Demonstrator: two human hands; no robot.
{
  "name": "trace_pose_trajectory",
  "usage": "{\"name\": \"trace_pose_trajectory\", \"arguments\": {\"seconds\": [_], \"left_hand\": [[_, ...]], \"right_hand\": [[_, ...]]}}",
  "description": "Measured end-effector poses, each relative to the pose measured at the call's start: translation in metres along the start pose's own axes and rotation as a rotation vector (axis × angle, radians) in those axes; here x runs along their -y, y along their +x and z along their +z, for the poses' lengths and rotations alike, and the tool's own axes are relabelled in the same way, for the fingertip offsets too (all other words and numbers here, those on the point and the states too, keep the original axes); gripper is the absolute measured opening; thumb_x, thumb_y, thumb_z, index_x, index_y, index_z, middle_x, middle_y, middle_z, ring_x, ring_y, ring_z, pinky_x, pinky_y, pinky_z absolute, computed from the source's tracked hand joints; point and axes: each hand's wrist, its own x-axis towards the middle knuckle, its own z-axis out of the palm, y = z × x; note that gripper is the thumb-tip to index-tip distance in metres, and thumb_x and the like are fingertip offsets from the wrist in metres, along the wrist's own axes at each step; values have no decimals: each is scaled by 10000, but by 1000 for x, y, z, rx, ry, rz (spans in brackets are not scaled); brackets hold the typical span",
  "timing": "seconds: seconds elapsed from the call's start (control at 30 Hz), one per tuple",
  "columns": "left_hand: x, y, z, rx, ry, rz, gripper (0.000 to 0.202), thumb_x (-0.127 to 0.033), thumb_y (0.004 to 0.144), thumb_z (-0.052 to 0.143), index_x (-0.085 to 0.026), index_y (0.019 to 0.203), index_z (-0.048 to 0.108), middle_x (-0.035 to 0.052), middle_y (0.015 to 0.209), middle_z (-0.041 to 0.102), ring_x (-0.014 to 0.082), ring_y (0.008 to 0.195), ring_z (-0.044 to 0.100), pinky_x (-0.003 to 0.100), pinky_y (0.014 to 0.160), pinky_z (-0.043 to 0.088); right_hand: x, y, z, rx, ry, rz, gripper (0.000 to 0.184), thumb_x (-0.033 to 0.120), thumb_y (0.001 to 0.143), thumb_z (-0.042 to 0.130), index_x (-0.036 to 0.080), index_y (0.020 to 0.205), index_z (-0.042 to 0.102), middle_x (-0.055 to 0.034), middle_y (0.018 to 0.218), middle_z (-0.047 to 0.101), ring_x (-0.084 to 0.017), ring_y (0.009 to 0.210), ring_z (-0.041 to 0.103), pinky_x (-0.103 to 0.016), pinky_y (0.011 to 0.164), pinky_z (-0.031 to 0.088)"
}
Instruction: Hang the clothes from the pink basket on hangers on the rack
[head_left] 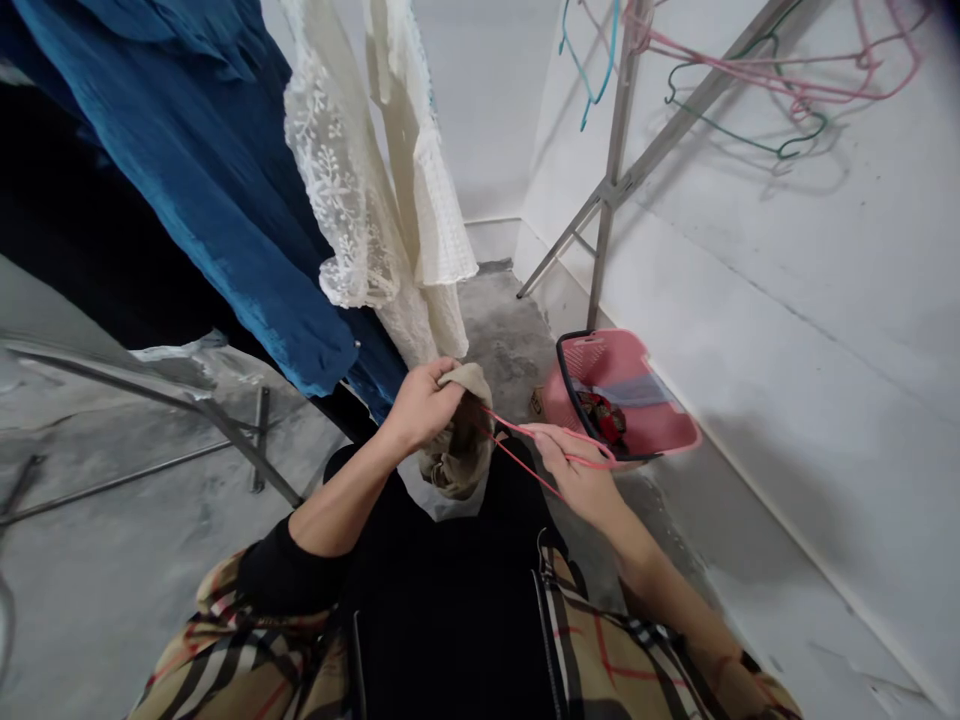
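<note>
My left hand (422,405) grips the top of a crumpled beige garment (457,450), which hangs down in front of my body. My right hand (574,470) pinches a thin pink plastic clothes hanger (517,440) between its fingers. One end of the hanger reaches into the beige fabric close to my left hand. Just past my right hand, a pink plastic laundry basket (664,420) with a black rim lies tilted on the floor. Red patterned cloth (602,417) lies inside it.
Blue garments (225,180) and a white lace garment (337,170) hang at the upper left. Several coloured hangers (780,80) hang on a metal rack (619,160) by the white wall at the right. Metal rack legs (225,430) stand on the concrete floor at the left.
</note>
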Motion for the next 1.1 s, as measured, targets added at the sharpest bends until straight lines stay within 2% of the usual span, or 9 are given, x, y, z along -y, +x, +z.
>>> {"name": "trace_pose_trajectory", "arguments": {"seconds": [0.13, 0.27, 0.33, 0.5, 0.6, 0.67, 0.8, 0.9, 1.1], "left_hand": [[-17, -18, 9, 174, 220, 148, 199, -266, 799, 452, -178, 764, 626, -5, 655, 609, 144, 626, 564, 254, 631, 449], [-29, -23, -4, -4, 788, 496, 147, -252, 787, 555, -194, 818, 686, 98, 1041, 692, 272, 959, 606, 425, 877, 443], [-34, -20, -12, -16, 922, 569, 166, -243, 773, 588, -202, 896, 692, 111, 1106, 689, 303, 1029, 599, 477, 950, 408], [-40, -18, -22, 125, 1039, 431, 372, -253, 779, 602, -257, 1149, 639, 49, 947, 732, 237, 872, 656, 284, 689, 458], [-35, -23, -25, -15, 1026, 411, 368, -233, 772, 610, -288, 1133, 661, 34, 968, 740, 236, 904, 666, 264, 626, 425], [-31, -25, -27, -125, 994, 400, 366, -227, 770, 605, -289, 1125, 673, 32, 971, 745, 237, 911, 670, 268, 625, 422], [-28, -26, -27, -243, 905, 363, 358, -253, 764, 613, -282, 1113, 688, 22, 1022, 748, 237, 919, 674, 269, 658, 436], [-28, -26, -26, -254, 814, 329, 340, -297, 765, 630, -277, 1098, 696, 17, 1011, 750, 227, 907, 674, 253, 683, 443], [-10, -26, -48, -206, 678, 242, 405, -518, 783, 652, -268, 1100, 691, 10, 913, 742, 175, 724, 647, 223, 646, 424]], "right_hand": [[-3, 21, 17, -36, 18, -72, 406, 435, 976, 425, 186, 826, 709, -33, 787, 701, -147, 730, 639, -268, 718, 512], [-5, 35, 7, -108, 98, -80, 392, 475, 931, 500, 211, 742, 720, -28, 716, 695, -147, 663, 625, -271, 679, 494], [-4, 42, -3, -132, 125, -85, 332, 466, 892, 565, 223, 738, 730, -25, 717, 702, -151, 659, 625, -280, 670, 490], [-5, 53, -17, -321, 133, -113, 241, 438, 816, 672, 199, 806, 701, -23, 751, 642, -138, 665, 560, -291, 674, 471], [-12, 39, -7, -653, 17, -204, 226, 364, 815, 678, 207, 974, 642, -57, 942, 605, -176, 865, 560, -331, 814, 469], [-21, 23, 9, -751, -15, -214, 134, 328, 844, 625, 211, 902, 592, -49, 884, 572, -174, 845, 540, -331, 800, 463], [-49, -1, 56, -483, 5, 58, 193, 368, 787, 662, 212, 814, 552, -29, 806, 559, -169, 762, 515, -326, 761, 449], [-72, 1, 81, -331, 228, 367, 302, 331, 638, 752, 217, 877, 608, -12, 804, 602, -185, 787, 528, -341, 817, 445], [-102, 21, 65, -279, 648, 536, 222, 340, 702, 587, 214, 879, 634, -15, 824, 697, -185, 781, 632, -316, 725, 509]]}}
